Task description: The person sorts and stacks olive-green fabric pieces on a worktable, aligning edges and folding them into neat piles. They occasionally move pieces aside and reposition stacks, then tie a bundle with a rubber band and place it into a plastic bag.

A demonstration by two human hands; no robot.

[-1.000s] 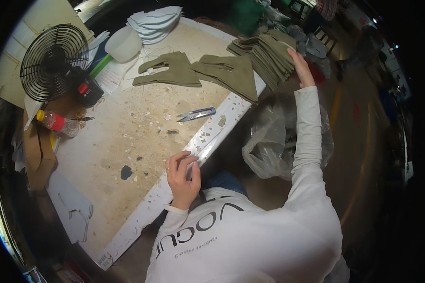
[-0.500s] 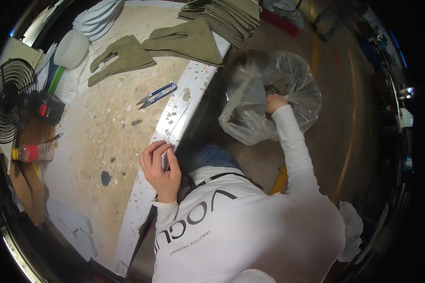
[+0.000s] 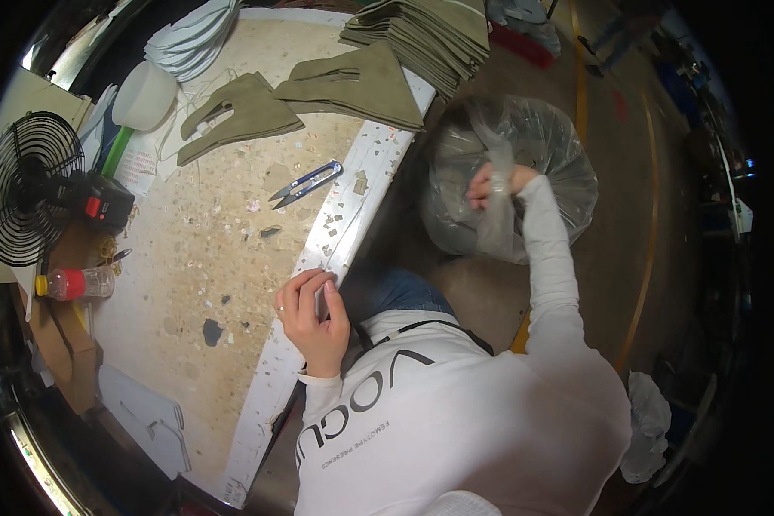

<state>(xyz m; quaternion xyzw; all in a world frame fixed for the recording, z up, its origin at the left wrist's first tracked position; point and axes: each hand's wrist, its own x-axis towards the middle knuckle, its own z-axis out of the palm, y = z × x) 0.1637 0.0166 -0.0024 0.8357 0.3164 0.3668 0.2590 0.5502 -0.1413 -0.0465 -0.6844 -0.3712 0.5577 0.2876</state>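
My left hand (image 3: 316, 330) rests at the table's white edge, fingers loosely bent and the thumb apart, with nothing in it. Over the floor to the right, my right hand (image 3: 480, 186) is at the mouth of a large clear plastic bag (image 3: 568, 185). A folded strip of the bag's film crosses this hand, and the fingers show beyond it, slightly apart and a little blurred. The bag's contents are hard to make out. Blue thread snips (image 3: 310, 182) lie on the table ahead of my left hand. Olive fabric pieces (image 3: 353, 86) lie farther off.
Stacked olive fabric (image 3: 417, 39) stands at the table's far corner, with pale stacked pieces (image 3: 189, 41) at the far left. A black fan (image 3: 30, 187), a bottle with a yellow cap (image 3: 73, 284) and cardboard (image 3: 69, 353) line the left side. Scraps dot the worn tabletop (image 3: 198, 258).
My right hand has drawn back from inside the bag, and the dark looped thing beside it no longer shows. The bag's film has folded over the hand. My left hand stays by the edge.
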